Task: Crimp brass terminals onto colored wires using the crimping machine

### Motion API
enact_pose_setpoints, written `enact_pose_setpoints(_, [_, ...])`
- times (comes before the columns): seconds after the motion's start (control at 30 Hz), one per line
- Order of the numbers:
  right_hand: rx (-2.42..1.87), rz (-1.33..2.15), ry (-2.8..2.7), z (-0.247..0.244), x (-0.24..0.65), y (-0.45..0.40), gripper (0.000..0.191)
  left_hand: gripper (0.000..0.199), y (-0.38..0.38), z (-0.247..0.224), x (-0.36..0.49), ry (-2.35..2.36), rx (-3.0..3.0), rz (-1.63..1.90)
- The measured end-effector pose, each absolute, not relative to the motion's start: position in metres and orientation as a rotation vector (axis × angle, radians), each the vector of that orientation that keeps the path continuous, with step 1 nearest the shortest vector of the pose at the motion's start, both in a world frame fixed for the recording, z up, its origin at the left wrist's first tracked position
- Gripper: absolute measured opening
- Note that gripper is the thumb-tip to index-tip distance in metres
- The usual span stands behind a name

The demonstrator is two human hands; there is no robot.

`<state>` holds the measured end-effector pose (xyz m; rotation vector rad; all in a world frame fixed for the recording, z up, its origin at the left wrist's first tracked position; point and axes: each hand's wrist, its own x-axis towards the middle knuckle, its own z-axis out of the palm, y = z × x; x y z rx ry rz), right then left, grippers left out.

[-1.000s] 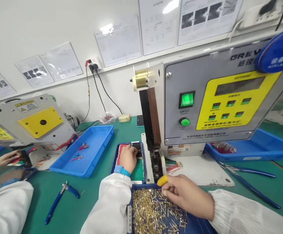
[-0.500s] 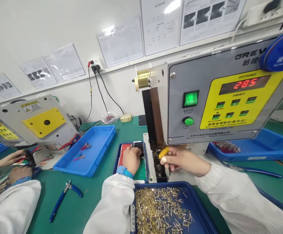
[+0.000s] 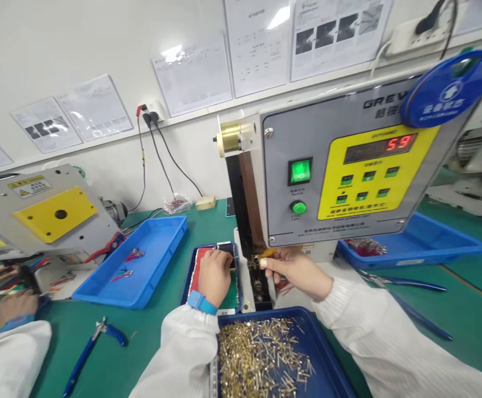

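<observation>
My left hand (image 3: pixel 215 276), with a blue wrist strap (image 3: pixel 202 302), is over a small tray (image 3: pixel 189 276) of red wires (image 3: pixel 197 269), black wires (image 3: pixel 226 250) and green wires (image 3: pixel 230 293). Its fingers are pinched at the black wires; what they hold is too small to make out. My right hand (image 3: pixel 297 270) is closed at the tooling of a crimping machine (image 3: pixel 261 271), a yellow finger cot (image 3: pixel 268 252) on one finger. What it grips is hidden. Thin red wires (image 3: pixel 283 284) show below this hand. A dark blue tray of loose brass-coloured pins (image 3: pixel 257 354) lies in front.
Blue trays hold bundled wires on the left (image 3: pixel 141 265) and right (image 3: pixel 410 249). Blue-handled pliers lie left (image 3: pixel 94 348) and right (image 3: pixel 407 298). The machine's control box (image 3: pixel 332 182) overhangs my right hand. At far left, a co-worker's hands (image 3: pixel 15 307) are at another machine (image 3: pixel 54 215).
The machine's red display went from 285 to 59. My left fingers have shifted slightly towards the machine, off the black wires' middle. The whole view has swung to the right.
</observation>
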<state>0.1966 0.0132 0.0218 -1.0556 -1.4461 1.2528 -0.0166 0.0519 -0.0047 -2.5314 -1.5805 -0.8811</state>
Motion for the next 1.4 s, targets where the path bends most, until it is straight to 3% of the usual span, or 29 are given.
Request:
enact_pose_setpoints(0.47, [-0.908, 1.293, -1.409, 0.016, 0.2, 0.022, 0.038, 0.009, 0.044, 0.003, -0.005, -0.999, -2.41, -1.198])
enact_pose_setpoints(0.67, [-1.037, 1.262, -1.43, 0.015, 0.198, 0.018, 0.027, 0.012, 0.036, 0.005, -0.002, -0.981, -2.426, -1.274])
enact_pose_setpoints(1.13, [-1.056, 1.213, -1.504, 0.018, 0.197, 0.014, 0.042, 0.018, 0.026, 0.005, -0.002, -1.042, -2.437, -1.351])
enact_pose_setpoints(1.4, [-1.084, 1.206, -1.466, 0.018, 0.193, 0.012, 0.04, 0.018, 0.025, 0.006, -0.002, -1.053, -2.45, -1.336])
